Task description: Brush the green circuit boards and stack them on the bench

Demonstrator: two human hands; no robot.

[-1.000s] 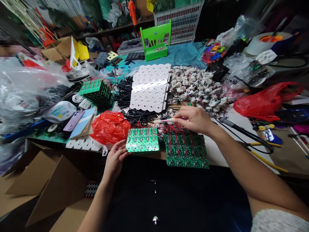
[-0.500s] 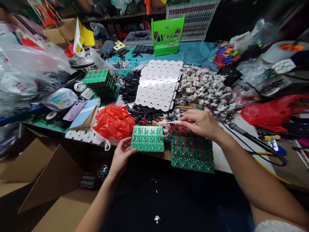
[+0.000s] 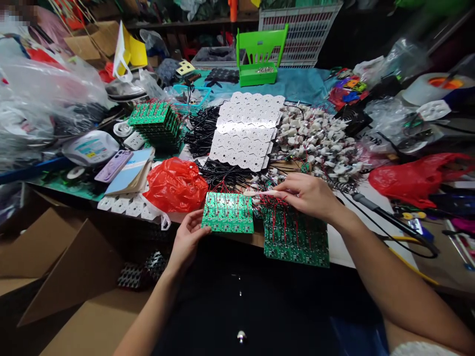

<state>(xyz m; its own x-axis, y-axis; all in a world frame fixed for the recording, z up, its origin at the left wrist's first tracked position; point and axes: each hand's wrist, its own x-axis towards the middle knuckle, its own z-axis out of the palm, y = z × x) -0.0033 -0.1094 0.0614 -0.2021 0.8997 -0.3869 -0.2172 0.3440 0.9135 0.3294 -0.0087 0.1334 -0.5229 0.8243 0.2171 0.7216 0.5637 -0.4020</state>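
My left hand point(image 3: 187, 238) holds the left edge of a small green circuit board point(image 3: 227, 213) with red wires, at the table's front edge. My right hand point(image 3: 308, 195) pinches a thin pale stick point(image 3: 260, 193) whose tip rests over the top right of that board. Under my right hand lies a larger panel of green circuit boards point(image 3: 296, 236) with red wires.
Behind are white perforated sheets point(image 3: 247, 129), a heap of white connectors point(image 3: 315, 136), black wire bundles point(image 3: 200, 131), a stack of green boards point(image 3: 156, 123), red plastic bags point(image 3: 176, 184) point(image 3: 415, 178), a soldering iron point(image 3: 371, 205), a green holder point(image 3: 258, 57) and cardboard boxes point(image 3: 63, 277).
My right hand and the stick have dropped a little closer to the small board. The left hand keeps its hold. The camera has shifted slightly.
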